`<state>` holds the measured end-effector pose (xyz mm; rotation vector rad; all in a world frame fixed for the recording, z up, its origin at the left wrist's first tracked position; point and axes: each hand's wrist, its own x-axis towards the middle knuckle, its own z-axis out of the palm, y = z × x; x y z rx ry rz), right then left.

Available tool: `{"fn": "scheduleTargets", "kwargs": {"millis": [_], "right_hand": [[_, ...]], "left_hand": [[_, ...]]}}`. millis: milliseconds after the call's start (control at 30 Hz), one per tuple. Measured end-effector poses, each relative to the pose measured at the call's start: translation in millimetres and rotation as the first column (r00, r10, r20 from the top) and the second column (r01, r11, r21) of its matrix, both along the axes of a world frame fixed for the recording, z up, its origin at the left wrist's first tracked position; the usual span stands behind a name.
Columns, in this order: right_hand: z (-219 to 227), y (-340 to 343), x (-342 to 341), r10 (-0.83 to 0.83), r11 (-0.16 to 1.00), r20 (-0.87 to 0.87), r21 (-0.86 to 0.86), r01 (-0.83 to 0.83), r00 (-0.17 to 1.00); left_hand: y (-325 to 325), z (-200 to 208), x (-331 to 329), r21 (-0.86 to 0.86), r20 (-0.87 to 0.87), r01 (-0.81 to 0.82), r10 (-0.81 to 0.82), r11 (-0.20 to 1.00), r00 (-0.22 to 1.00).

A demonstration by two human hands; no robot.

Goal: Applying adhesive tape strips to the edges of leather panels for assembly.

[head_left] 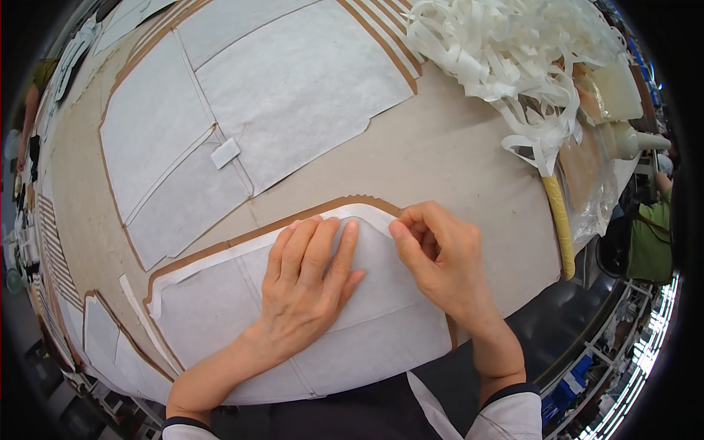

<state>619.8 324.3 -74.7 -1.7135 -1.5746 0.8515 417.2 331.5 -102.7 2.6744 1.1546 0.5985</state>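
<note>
A white strip [221,258] runs along the upper edge of a white-backed panel [209,315] at the near side of the worktop [477,165], the left hand [306,271] resting flat across both, the right hand [444,249] pinching the strip, a larger panel [286,95] beyond, tangled white tape [506,48] far right.

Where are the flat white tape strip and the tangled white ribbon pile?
Flat white tape strip [372,215], head view: its curved right stretch.
Tangled white ribbon pile [513,48], head view: the middle of its mass.
</note>
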Motion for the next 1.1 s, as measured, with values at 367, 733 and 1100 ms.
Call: {"fn": "scheduleTargets", "kwargs": {"millis": [367,733,1100], "right_hand": [[-7,27,-25,0.216,0.963,0.205,0.116,-0.243,0.955],[-11,17,-19,0.043,0.997,0.01,0.068,-0.044,0.999],[-11,20,-15,0.038,0.999,0.049,0.032,-0.039,0.998]], "left_hand": [[-3,0,-8,0.074,0.014,-0.082,0.081,0.994,0.997],[-2,0,-8,0.069,0.026,-0.066,0.064,0.995,0.998],[2,0,-4,0.007,0.054,0.055,-0.055,0.998,0.997]]}}
